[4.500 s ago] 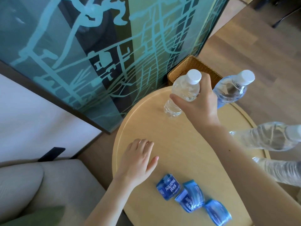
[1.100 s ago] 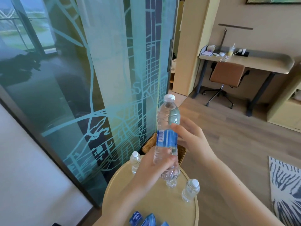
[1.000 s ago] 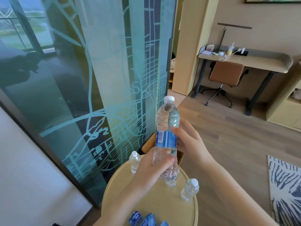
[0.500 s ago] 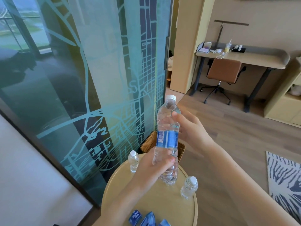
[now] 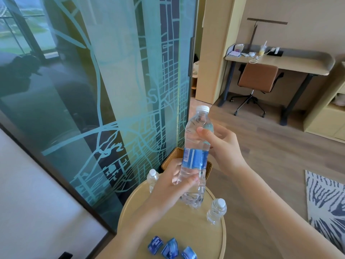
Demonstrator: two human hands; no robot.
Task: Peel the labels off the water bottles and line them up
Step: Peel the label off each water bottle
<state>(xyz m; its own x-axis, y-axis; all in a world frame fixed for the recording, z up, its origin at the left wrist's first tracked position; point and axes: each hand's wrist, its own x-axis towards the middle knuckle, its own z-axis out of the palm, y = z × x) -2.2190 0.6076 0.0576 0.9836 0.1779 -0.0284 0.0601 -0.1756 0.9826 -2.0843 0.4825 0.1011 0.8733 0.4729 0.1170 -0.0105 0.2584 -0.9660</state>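
The left hand [image 5: 173, 186] hides most of the far unlabelled bottle [image 5: 152, 177], while the wicker basket [image 5: 172, 157] sits largely behind the held bottle [image 5: 196, 156].

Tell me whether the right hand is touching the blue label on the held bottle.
Apart. In the head view the right hand grips the bottle above the blue label, with clear plastic showing between thumb and label.

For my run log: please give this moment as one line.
left hand: grips clear plastic bottle low | right hand: holds it high | blue label: on
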